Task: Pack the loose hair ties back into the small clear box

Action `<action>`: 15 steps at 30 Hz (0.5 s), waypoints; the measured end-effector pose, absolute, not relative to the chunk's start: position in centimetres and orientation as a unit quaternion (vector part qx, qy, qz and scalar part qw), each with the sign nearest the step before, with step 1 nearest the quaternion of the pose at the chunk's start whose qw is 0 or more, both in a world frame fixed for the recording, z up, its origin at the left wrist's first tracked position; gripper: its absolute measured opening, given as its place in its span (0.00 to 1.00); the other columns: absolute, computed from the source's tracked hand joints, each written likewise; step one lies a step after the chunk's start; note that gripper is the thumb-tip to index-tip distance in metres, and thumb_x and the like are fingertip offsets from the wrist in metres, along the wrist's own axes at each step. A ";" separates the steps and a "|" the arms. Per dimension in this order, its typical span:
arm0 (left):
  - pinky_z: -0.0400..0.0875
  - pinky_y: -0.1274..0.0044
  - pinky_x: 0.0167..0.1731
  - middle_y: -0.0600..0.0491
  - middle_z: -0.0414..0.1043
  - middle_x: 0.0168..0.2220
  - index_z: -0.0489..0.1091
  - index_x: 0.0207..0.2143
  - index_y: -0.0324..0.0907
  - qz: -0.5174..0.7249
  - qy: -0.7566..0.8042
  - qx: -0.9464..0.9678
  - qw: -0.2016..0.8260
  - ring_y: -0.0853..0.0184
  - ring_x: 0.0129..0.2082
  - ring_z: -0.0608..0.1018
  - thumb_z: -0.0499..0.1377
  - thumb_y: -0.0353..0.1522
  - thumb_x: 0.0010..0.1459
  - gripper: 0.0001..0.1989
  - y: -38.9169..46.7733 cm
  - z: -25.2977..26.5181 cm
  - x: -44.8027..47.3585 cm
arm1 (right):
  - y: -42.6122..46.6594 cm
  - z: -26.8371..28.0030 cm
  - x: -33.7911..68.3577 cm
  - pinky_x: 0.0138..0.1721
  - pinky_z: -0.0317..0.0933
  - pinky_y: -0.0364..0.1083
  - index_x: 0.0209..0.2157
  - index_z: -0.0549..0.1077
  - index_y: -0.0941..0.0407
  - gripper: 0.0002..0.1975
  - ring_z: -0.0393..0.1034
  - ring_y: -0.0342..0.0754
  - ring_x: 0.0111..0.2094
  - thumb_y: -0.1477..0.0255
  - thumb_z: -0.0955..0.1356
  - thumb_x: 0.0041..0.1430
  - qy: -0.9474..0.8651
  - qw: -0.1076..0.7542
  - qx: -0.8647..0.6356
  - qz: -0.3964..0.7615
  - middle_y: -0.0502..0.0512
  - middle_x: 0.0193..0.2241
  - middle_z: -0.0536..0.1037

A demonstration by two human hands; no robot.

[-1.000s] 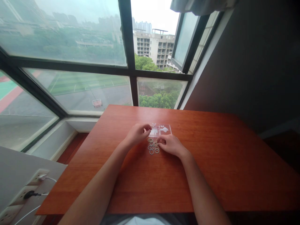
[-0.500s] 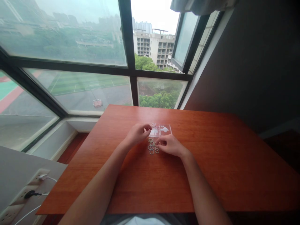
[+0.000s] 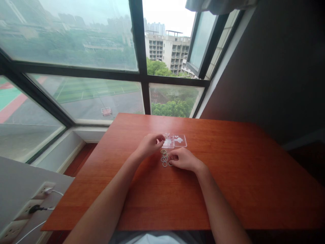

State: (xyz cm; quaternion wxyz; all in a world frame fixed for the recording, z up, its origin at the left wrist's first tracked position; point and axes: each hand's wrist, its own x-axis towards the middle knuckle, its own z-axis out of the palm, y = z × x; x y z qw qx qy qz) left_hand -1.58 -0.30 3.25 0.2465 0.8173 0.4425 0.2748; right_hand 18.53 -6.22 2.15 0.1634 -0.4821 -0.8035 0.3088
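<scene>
Fingers half-curled, your left hand perhaps steadied the clear plastic box; your right hand reached the nearer rings; I couldn't tell either hold.

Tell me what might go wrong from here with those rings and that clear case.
The rings lie close together, some overlapping, so the right-hand grip, right at their edge, might nudge neighbours out of place.
The fingertips hide part of one ring, so a pinch there could miss or catch unevenly.
The left-hand grip is right beside the clear case, so a careless bump might shift it on the table.
</scene>
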 end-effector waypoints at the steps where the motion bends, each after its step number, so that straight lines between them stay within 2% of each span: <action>1: 0.60 0.82 0.25 0.54 0.75 0.27 0.75 0.32 0.40 0.274 0.442 0.818 0.246 0.73 0.24 0.70 0.56 0.30 0.54 0.08 -0.3 3.3 -1.6 | -6.3 2.2 18.5 0.25 0.48 0.38 0.30 0.79 0.53 0.07 0.61 0.38 0.22 0.76 0.68 0.50 -0.804 0.162 -0.482 0.308 0.44 0.20 0.70; 6: 0.60 0.82 0.24 0.54 0.75 0.27 0.75 0.32 0.40 0.279 0.437 0.817 0.250 0.73 0.23 0.69 0.57 0.31 0.54 0.08 -0.3 3.2 -1.6 | -6.2 2.1 18.6 0.25 0.49 0.38 0.29 0.78 0.55 0.06 0.61 0.38 0.22 0.75 0.67 0.51 -0.796 0.183 -0.482 0.317 0.45 0.20 0.71; 9: 0.61 0.82 0.24 0.54 0.74 0.27 0.75 0.32 0.39 0.288 0.432 0.811 0.269 0.73 0.23 0.69 0.57 0.32 0.55 0.08 -0.3 3.4 -1.4 | -5.8 2.0 18.8 0.26 0.51 0.38 0.30 0.77 0.56 0.06 0.60 0.39 0.22 0.75 0.67 0.52 -0.766 0.254 -0.506 0.304 0.45 0.20 0.70; 12: 0.62 0.82 0.24 0.54 0.74 0.26 0.75 0.33 0.38 0.292 0.421 0.798 0.318 0.73 0.23 0.69 0.56 0.34 0.57 0.10 -0.6 3.7 -1.0 | -5.3 1.9 19.0 0.26 0.52 0.39 0.31 0.76 0.56 0.06 0.58 0.40 0.21 0.72 0.67 0.54 -0.719 0.346 -0.553 0.239 0.45 0.18 0.66; 15: 0.62 0.82 0.23 0.54 0.74 0.26 0.75 0.33 0.38 0.290 0.403 0.787 0.365 0.73 0.23 0.69 0.57 0.37 0.57 0.12 -1.0 3.9 -0.3 | -5.1 1.8 19.0 0.25 0.52 0.39 0.31 0.75 0.56 0.07 0.57 0.40 0.20 0.68 0.66 0.55 -0.690 0.388 -0.574 0.209 0.44 0.17 0.64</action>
